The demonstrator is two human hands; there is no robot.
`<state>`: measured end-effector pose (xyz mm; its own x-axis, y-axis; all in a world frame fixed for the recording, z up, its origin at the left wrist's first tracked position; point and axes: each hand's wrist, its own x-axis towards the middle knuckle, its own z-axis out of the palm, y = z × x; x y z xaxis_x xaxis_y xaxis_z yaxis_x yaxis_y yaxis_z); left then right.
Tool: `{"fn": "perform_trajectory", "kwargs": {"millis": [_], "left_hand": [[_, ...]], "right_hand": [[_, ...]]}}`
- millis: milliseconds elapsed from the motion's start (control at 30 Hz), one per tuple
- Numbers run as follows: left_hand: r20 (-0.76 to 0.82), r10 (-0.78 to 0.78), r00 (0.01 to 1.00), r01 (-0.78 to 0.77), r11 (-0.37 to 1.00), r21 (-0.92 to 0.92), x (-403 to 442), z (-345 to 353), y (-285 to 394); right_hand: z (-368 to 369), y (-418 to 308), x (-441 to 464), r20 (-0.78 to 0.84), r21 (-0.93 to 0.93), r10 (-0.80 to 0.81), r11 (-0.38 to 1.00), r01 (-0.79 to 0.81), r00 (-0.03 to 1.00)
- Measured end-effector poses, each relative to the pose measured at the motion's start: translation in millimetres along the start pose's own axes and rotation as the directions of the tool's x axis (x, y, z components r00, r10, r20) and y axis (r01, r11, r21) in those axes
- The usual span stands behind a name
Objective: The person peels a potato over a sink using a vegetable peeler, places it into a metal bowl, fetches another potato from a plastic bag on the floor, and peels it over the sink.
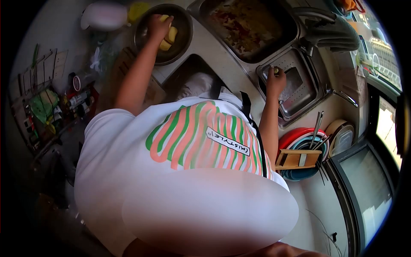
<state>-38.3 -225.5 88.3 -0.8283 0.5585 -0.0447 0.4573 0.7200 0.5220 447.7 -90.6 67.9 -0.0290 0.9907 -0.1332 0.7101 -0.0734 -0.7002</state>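
At the upper left, my left hand (158, 28) is closed round a yellow piece (164, 18), inside a round metal bowl (185, 47). More yellow pieces (172, 34) lie in the bowl beside and below the fingers. My right hand (276, 80) is over the left side of a smaller metal sink basin (295, 103) with a perforated tray (295, 79) in it. Its fingers are closed on something small and yellow-green, too small to make out.
A larger sink basin (244, 28) holds scattered peel-like scraps. The faucet (344, 97) stands at the right. Stacked basins (299, 135) with a wooden-framed slicer (297, 159) are at lower right. Bottles and a rack (77, 100) are at the left.
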Motion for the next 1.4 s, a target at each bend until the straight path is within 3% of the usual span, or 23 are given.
{"fn": "perform_trajectory", "kwargs": {"millis": [33,133,200,367,433,500,533,567,633,667,733,767,833,867,967,1033,1100,1133,1167,1233,1300,1367,1400], "left_hand": [[0.053,-0.069,0.996,0.073,0.993,-0.090,-6.0,-0.2,-19.4],[0.081,-0.029,0.996,0.036,0.996,-0.087,-15.9,7.8,-69.0],[-0.024,-0.004,1.000,0.002,0.997,-0.083,-13.6,17.1,-97.2],[-0.092,-0.141,0.986,0.134,0.988,-0.080,-78.7,-56.2,-55.5],[-0.079,-0.171,0.982,0.148,0.959,-0.242,-105.7,-71.0,-60.1],[-0.126,-0.045,0.991,0.025,0.987,-0.157,-152.4,-82.8,-52.5],[-0.231,0.110,0.967,-0.100,0.993,0.055,-174.5,-87.6,-47.1],[-0.190,0.046,0.981,-0.071,0.989,-0.128,-194.9,-95.4,-56.6],[-0.213,-0.016,0.977,0.010,1.000,-0.028,-232.8,-121.2,-71.1],[-0.184,-0.293,0.938,0.267,0.951,-0.155,-252.5,-133.9,-74.0],[-0.038,-0.503,0.863,0.487,0.851,-0.196,-287.4,-147.5,-128.8],[-0.081,-0.509,0.857,0.486,0.850,-0.205,-310.2,-145.9,-153.4],[-0.167,-0.519,0.838,0.481,0.848,-0.221,-355.3,-147.5,-195.5],[-0.331,-0.463,0.822,0.483,0.875,-0.024,-382.2,-154.3,-182.0],[-0.346,-0.434,0.832,0.455,0.890,-0.024,-470.5,-190.0,-212.5],[-0.104,-0.551,0.828,0.469,0.782,-0.411,-541.3,-210.5,-254.0],[-0.015,-0.649,0.761,0.484,0.583,-0.653,-622.5,-223.7,-278.2],[-0.059,-0.677,0.734,0.464,0.563,-0.683,-666.2,-224.1,-291.8],[-0.137,-0.674,0.726,0.398,0.574,-0.715,-716.5,-209.2,-316.5],[-0.088,-0.824,0.560,0.557,0.453,-0.696,-791.4,-239.4,-321.1],[-0.184,-0.916,0.357,0.487,0.350,-0.800,-868.5,-246.8,-336.0],[-0.230,-0.962,0.150,0.406,0.272,-0.873,-926.1,-256.6,-344.5],[-0.230,-0.972,0.046,0.364,0.231,-0.902,-943.9,-264.1,-343.3]], "right_hand": [[-1.2,-0.2,-1.4,0.021,0.014,-0.001,1.000,0.001,1.000],[-8.3,-4.9,-4.5,0.161,0.000,0.000,1.000,0.000,0.987],[-6.1,-6.5,-7.6,0.196,-0.069,-0.047,0.996,0.062,0.980],[12.3,1.7,-5.5,0.326,-0.216,-0.264,0.914,0.343,0.908],[20.3,0.0,-11.9,0.365,-0.274,-0.294,0.873,0.404,0.883],[19.8,-4.5,-21.1,0.301,-0.282,-0.341,0.861,0.424,0.891],[21.2,-4.3,-24.5,0.246,-0.262,-0.368,0.865,0.427,0.897],[23.3,-6.9,-26.3,0.193,-0.237,-0.399,0.868,0.437,0.897],[21.2,-18.4,-30.9,0.024,-0.269,-0.448,0.858,0.438,0.894],[21.1,-26.6,-36.4,-0.025,-0.160,-0.454,0.881,0.445,0.891],[16.6,-59.6,-56.1,-0.059,-0.015,-0.445,0.895,0.445,0.893],[21.9,-68.0,-64.6,-0.090,0.041,-0.546,0.833,0.551,0.833],[37.9,-91.3,-92.0,-0.040,0.175,-0.593,0.789,0.590,0.805],[49.2,-99.8,-110.4,0.020,0.318,-0.581,0.776,0.545,0.814],[72.8,-153.4,-206.4,0.242,0.505,-0.571,0.765,0.400,0.785],[100.9,-177.7,-272.4,0.338,0.591,-0.665,0.701,0.399,0.666],[139.3,-184.6,-344.5,0.507,0.691,-0.546,0.720,0.065,0.667],[151.4,-195.3,-383.1,0.711,0.603,-0.283,0.717,-0.351,0.643],[195.6,-175.6,-395.5,0.842,0.522,-0.266,0.622,-0.584,0.469],[198.2,-199.0,-488.1,0.967,0.236,-0.228,0.607,-0.759,0.118],[238.2,-199.4,-548.0,0.942,-0.086,-0.195,0.648,-0.757,-0.274],[224.1,-223.5,-653.4,0.947,-0.146,-0.105,0.703,-0.696,-0.305],[244.5,-221.5,-674.6,0.821,-0.335,-0.099,0.714,-0.614,-0.563]]}}
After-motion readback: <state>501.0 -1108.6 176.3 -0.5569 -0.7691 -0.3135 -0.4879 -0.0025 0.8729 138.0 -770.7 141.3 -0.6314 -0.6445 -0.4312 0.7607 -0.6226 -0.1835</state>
